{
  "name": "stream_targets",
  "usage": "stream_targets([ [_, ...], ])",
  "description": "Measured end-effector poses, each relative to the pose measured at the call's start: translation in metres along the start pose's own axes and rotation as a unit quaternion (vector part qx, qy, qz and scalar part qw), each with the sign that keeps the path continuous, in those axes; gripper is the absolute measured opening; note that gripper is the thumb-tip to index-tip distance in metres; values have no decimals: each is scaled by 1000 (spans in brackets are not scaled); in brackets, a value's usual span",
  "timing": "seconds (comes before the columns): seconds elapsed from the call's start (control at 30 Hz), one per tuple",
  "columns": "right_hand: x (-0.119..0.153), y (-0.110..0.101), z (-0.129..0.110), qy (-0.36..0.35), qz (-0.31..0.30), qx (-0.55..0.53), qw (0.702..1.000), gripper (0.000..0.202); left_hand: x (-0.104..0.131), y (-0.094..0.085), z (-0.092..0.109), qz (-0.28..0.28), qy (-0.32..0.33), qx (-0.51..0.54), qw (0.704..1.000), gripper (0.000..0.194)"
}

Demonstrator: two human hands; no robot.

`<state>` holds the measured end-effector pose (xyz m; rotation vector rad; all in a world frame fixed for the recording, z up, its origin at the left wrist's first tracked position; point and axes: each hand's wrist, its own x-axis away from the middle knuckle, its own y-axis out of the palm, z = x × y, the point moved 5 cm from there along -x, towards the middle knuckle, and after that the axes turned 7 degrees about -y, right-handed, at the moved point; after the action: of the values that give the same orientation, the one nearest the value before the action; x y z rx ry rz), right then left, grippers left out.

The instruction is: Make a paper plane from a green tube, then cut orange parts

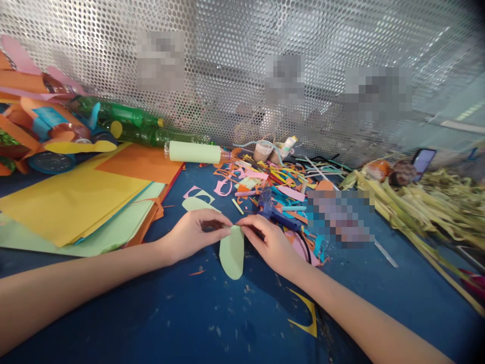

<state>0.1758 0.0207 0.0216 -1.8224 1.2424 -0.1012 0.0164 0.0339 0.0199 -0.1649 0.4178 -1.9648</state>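
Note:
My left hand and my right hand meet near the middle of the blue table. Between them they pinch the upper end of a light green paper cutout, long with a rounded lower end, which hangs toward me. Thumb and fingers of each hand are closed on its top edge. Just beyond my left fingers lies another light green cutout, partly hidden by that hand. A dark blue glue gun rests on the table behind my right hand, its cord curving down beside the wrist.
Stacked coloured paper lies at left, below decorated bottles. A bottle wrapped in light green paper lies behind. Paper scraps pile up ahead; dry husks spread at right. Perforated metal mesh borders the back.

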Motion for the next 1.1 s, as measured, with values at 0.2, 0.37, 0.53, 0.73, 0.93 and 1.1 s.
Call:
stream_targets([
  [0.2,0,-1,-3,-10,6,4,1000,17,-1,0,0,-3,-7,1,1000,12],
  [0.37,0,-2,-2,-10,11,12,1000,17,-1,0,-2,1,-4,0,1000,12],
  [0.53,0,-2,-3,-15,19,13,1000,17,0,1,1,-5,8,16,1000,14],
  [0.73,1,-2,-3,-17,18,8,1000,16,-1,0,2,-3,6,2,1000,13],
  [0.93,1,-3,-3,-11,18,13,1000,15,-1,-1,-7,24,-18,14,999,19],
  [1.1,1,-4,-7,-17,22,27,999,15,0,-1,-6,33,-16,-31,999,18],
])
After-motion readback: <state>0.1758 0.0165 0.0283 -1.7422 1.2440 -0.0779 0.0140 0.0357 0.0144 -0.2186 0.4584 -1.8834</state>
